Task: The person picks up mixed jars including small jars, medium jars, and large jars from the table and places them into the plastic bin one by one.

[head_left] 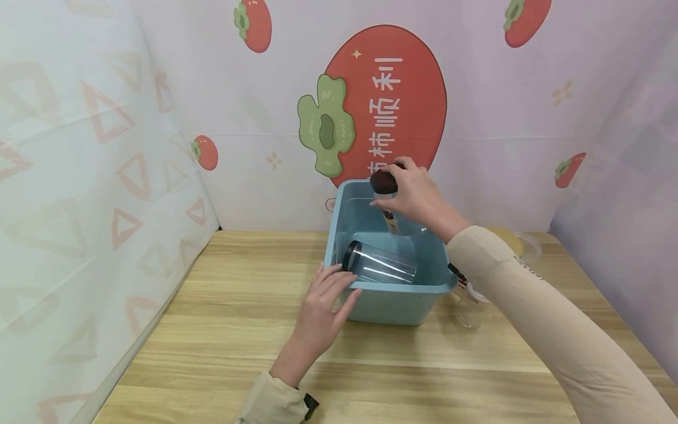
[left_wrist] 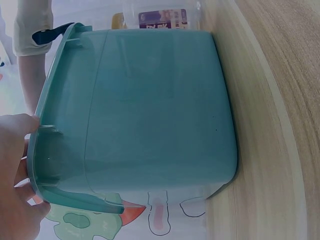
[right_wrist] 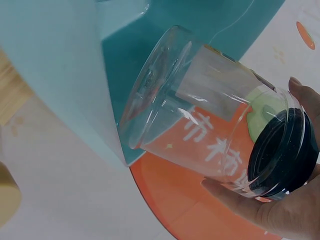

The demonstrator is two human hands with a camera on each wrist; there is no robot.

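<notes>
A light blue plastic tub (head_left: 386, 303) stands on the table. At its near left corner my left hand (head_left: 324, 306) holds the rim, fingers over the inside and thumb along the front. Over the tub's far part my right hand (head_left: 415, 191) grips a clear plastic jar (right_wrist: 200, 115) by its black lid (right_wrist: 287, 155). This jar is tilted, with its base toward the tub's interior, and a label shows on its side. A second clear jar (head_left: 386, 265) with a black lid lies on its side in the tub's near half.
Right of the tub stands a clear container (head_left: 470, 312), partly hidden by the right sleeve. Behind that sleeve a yellow lid (head_left: 508, 240) and a clear rim show. The wooden table (head_left: 249, 330) meets printed cloth walls (head_left: 265, 194) at the back and sides.
</notes>
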